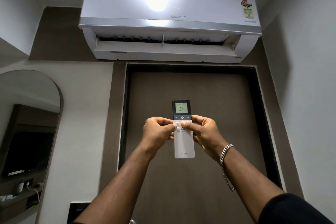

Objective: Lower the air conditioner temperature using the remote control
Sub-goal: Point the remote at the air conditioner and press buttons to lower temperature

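A white air conditioner [169, 22] hangs high on the wall above a door, its lower flap open. I hold a slim white remote control [184, 143] upright in front of me, pointed up toward the unit. Its small screen at the top reads 19. My left hand [158, 131] grips the remote's left side with the thumb lying on the white buttons below the dark button strip. My right hand [203, 131] grips the right side, thumb also across those white buttons. A silver chain bracelet circles my right wrist.
A dark brown door [190, 87] with a black frame fills the wall behind the remote. An arched mirror [29, 132] hangs on the left wall, reflecting a shelf and a plugged-in cable. White walls close in on both sides.
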Demonstrator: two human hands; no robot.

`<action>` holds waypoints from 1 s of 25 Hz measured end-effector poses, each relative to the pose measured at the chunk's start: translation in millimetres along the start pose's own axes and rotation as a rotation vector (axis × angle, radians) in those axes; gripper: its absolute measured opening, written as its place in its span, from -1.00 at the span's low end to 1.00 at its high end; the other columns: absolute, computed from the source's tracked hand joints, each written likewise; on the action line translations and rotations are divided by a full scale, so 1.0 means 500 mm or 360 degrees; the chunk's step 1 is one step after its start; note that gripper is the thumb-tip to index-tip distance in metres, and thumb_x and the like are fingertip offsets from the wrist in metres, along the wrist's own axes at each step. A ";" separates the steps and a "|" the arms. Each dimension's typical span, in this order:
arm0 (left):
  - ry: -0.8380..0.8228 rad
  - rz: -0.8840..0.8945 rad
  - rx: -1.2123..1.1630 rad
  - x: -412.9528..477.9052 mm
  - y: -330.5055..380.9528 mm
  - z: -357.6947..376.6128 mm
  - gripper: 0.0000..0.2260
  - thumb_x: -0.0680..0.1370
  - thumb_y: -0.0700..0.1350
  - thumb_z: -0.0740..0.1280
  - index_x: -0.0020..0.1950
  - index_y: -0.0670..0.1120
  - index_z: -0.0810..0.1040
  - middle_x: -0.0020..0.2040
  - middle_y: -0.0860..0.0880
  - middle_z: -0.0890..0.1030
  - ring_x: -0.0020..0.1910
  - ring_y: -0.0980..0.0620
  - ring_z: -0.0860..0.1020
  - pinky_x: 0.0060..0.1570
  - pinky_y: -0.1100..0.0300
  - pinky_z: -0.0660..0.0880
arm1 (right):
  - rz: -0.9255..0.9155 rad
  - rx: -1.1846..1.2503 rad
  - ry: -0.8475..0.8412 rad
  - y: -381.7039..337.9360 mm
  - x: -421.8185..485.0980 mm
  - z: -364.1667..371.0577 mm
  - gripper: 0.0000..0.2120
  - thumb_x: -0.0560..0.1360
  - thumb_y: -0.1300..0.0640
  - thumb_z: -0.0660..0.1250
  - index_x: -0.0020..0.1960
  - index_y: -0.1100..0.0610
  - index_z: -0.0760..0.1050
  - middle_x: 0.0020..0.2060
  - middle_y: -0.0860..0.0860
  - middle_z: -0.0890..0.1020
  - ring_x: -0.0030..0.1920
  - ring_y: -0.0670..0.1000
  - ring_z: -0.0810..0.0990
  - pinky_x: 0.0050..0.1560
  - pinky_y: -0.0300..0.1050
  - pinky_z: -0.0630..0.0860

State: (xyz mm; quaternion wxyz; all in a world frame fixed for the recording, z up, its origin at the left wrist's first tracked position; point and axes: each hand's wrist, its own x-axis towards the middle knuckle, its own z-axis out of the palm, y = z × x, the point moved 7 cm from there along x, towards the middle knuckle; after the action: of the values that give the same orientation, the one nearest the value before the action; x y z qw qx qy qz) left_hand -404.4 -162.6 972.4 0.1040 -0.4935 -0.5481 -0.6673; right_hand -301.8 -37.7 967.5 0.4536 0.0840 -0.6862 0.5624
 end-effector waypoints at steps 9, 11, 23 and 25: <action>0.0091 -0.0019 -0.0043 -0.011 0.027 0.005 -0.87 0.48 -0.15 0.39 -0.08 -0.21 0.62 -0.13 -0.16 0.70 -0.24 -0.01 0.70 -0.36 0.21 0.61 | -0.0043 0.0035 0.0032 -0.027 -0.021 0.003 -0.71 0.49 0.21 0.36 0.21 0.22 0.50 0.03 0.12 0.69 -0.04 0.08 0.71 -0.06 -0.03 0.67; 0.0162 -0.0030 -0.0041 -0.014 0.035 0.006 -0.85 0.49 -0.12 0.37 -0.10 -0.21 0.62 -0.14 -0.15 0.70 -0.22 -0.03 0.70 -0.36 0.20 0.61 | -0.0051 0.0048 0.0027 -0.029 -0.027 0.007 -0.80 0.49 0.22 0.36 0.12 0.16 0.54 -0.03 0.08 0.71 -0.10 0.03 0.73 -0.10 -0.07 0.68; 0.0257 0.0006 0.0059 -0.023 0.063 0.018 -0.87 0.46 -0.13 0.36 -0.28 -0.12 0.57 -0.21 -0.07 0.67 -0.24 0.02 0.67 -0.39 0.23 0.59 | -0.0034 -0.0003 0.0043 -0.030 -0.045 0.003 -0.76 0.49 0.20 0.37 0.15 0.14 0.52 0.05 0.15 0.70 -0.01 0.08 0.70 0.04 0.02 0.65; 0.0229 0.0009 0.0050 -0.024 0.063 0.019 -0.87 0.47 -0.14 0.35 -0.28 -0.11 0.57 -0.22 -0.08 0.66 -0.25 0.01 0.67 -0.41 0.25 0.58 | -0.0042 -0.0014 0.0040 -0.030 -0.044 0.001 -0.80 0.49 0.20 0.37 0.11 0.11 0.53 0.03 0.13 0.70 -0.02 0.07 0.71 0.02 0.01 0.65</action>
State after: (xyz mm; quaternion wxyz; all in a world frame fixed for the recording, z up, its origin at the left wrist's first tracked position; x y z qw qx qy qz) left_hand -371.7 -171.4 981.9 0.1530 -0.4441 -0.5481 -0.6921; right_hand -280.2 -52.1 962.0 0.4700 0.0838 -0.6816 0.5544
